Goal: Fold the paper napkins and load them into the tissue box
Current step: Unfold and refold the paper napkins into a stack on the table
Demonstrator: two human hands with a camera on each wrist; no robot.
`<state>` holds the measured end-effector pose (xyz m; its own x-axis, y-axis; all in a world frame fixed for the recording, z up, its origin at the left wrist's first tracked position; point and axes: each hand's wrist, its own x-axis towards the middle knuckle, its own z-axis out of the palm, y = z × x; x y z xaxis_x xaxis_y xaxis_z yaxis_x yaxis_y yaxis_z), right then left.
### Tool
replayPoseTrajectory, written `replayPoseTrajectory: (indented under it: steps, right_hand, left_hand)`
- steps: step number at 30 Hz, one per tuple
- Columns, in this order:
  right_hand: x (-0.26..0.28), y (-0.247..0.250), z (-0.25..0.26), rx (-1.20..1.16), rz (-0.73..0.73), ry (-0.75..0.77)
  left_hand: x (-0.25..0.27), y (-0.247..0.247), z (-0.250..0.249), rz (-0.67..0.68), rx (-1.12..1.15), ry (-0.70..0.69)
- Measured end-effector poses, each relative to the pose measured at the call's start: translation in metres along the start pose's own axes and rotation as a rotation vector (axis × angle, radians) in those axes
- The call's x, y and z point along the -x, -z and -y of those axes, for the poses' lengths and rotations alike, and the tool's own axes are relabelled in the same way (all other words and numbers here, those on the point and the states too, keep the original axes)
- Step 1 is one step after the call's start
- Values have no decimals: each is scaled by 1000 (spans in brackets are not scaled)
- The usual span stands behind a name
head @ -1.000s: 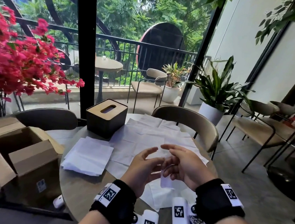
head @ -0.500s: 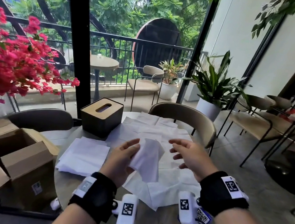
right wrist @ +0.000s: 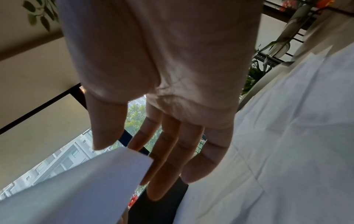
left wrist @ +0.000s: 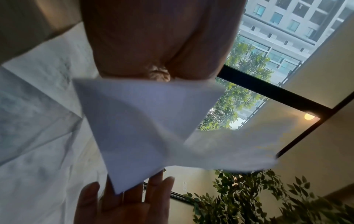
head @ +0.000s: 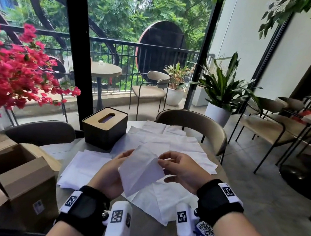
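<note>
A white paper napkin (head: 140, 171) hangs partly folded in the air above the round table (head: 149, 233). My left hand (head: 112, 173) grips its left edge, thumb near the top. My right hand (head: 168, 163) pinches its upper right corner. In the right wrist view that napkin (right wrist: 107, 171) corner sits between the thumb and fingertips (right wrist: 138, 141). The left wrist view shows the napkin (left wrist: 141, 121) below my palm. The dark tissue box (head: 104, 129) with a slotted wooden lid stands at the table's far left. A stack of folded napkins (head: 85, 168) lies left of my hands.
Several unfolded napkins (head: 178, 145) are spread over the far and right part of the table. An open cardboard box (head: 14, 175) stands at the left. Chairs (head: 193, 122) ring the table, with pink flowers (head: 14, 70) at far left.
Half a second ago my left hand held the napkin alone while the right hovered open beside it. The right hand has since moved in and taken the napkin's right corner.
</note>
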<state>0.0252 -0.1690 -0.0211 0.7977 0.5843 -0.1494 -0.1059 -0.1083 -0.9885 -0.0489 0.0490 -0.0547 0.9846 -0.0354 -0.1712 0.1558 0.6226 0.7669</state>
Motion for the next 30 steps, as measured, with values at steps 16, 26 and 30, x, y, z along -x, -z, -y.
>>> replayPoseTrajectory:
  steps: [16, 26, 30]
  right_hand:
    - [-4, 20, 8, 114, -136, -74]
    - [5, 41, 72, 648, 190, 60]
    - [6, 45, 69, 557, 123, 64]
  left_hand:
    - [15, -19, 0, -105, -195, 86]
    - [8, -35, 15, 76, -323, 83]
    - [9, -44, 18, 41, -410, -32]
